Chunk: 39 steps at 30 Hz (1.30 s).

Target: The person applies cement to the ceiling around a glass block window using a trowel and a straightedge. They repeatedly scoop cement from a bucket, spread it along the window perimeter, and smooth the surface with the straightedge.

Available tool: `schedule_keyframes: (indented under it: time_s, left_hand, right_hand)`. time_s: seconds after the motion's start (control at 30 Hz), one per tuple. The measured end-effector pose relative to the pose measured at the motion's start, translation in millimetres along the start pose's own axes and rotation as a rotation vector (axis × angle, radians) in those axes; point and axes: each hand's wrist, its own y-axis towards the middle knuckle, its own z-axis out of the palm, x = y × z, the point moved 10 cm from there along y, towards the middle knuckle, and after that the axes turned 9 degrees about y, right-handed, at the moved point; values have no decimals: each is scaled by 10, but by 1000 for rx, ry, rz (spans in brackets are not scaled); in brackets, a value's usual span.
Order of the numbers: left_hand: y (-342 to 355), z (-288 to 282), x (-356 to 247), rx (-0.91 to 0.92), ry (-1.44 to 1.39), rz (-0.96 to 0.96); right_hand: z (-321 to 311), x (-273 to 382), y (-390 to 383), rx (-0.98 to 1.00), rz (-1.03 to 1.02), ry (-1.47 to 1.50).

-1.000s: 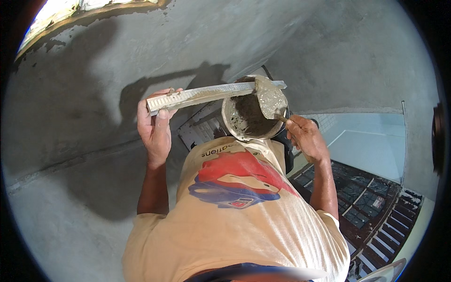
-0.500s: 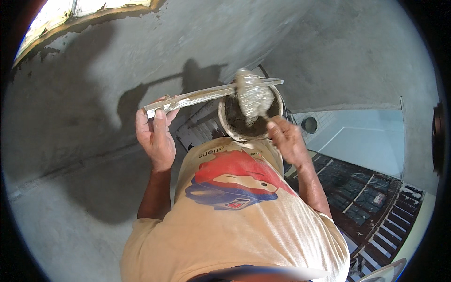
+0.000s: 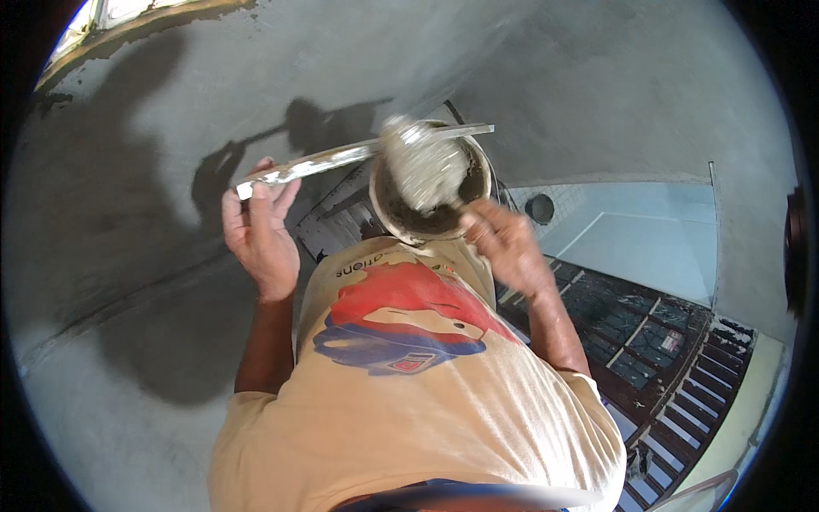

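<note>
My left hand grips one end of a long, narrow metal straightedge, fingers behind it and thumb in front. The bar slants up to the right, its far end over the bucket. In my right hand is a trowel, fingers closed round its handle. The trowel's mortar-smeared blade is blurred by motion and overlaps the bar; whether they touch I cannot tell. Below them stands a round bucket with grey wet mortar inside, just beyond my shirt front.
Grey plastered wall curves round ahead and to the left, with a bright window at top left. A dark bucket stands farther off beside a pale blue surface. Dark gridded panels and slats lie at lower right.
Both hands, the straightedge and the bucket appear shifted slightly left and up in the view, as does the background. The trowel blade has swung left along the bar; both grips stay the same.
</note>
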Motion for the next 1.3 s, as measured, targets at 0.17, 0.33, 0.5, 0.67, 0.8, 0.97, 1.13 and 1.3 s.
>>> schedule_keyframes:
  time_s: [0.17,0.33,0.5,0.67,0.8,0.97,1.13,1.3]
  left_hand:
    - [80,-144,264,-13,-45,-93]
    - [49,-346,682,-128,-105,-249]
    - [70,-344,589,-214,15,-307]
    - [158,-500,816,-212,103,-310]
    - [345,-474,1048,-182,218,-340]
    - [428,-596,1128,-218,246,-293]
    - [496,-614,1009,-272,239,-258]
    - [564,-498,867,-257,187,-240]
  right_hand:
    - [-821,-273,128,-367,172,39]
    - [-991,-561,285,-505,149,54]
    - [-956,-418,300,-435,193,151]
    - [-891,-440,180,-367,210,149]
    - [-929,-436,146,-286,290,52]
    - [-949,-633,-210,-251,484,19]
    - [-1076,-875,-459,-262,592,-72]
    - [-970,-1000,-510,-234,656,-54]
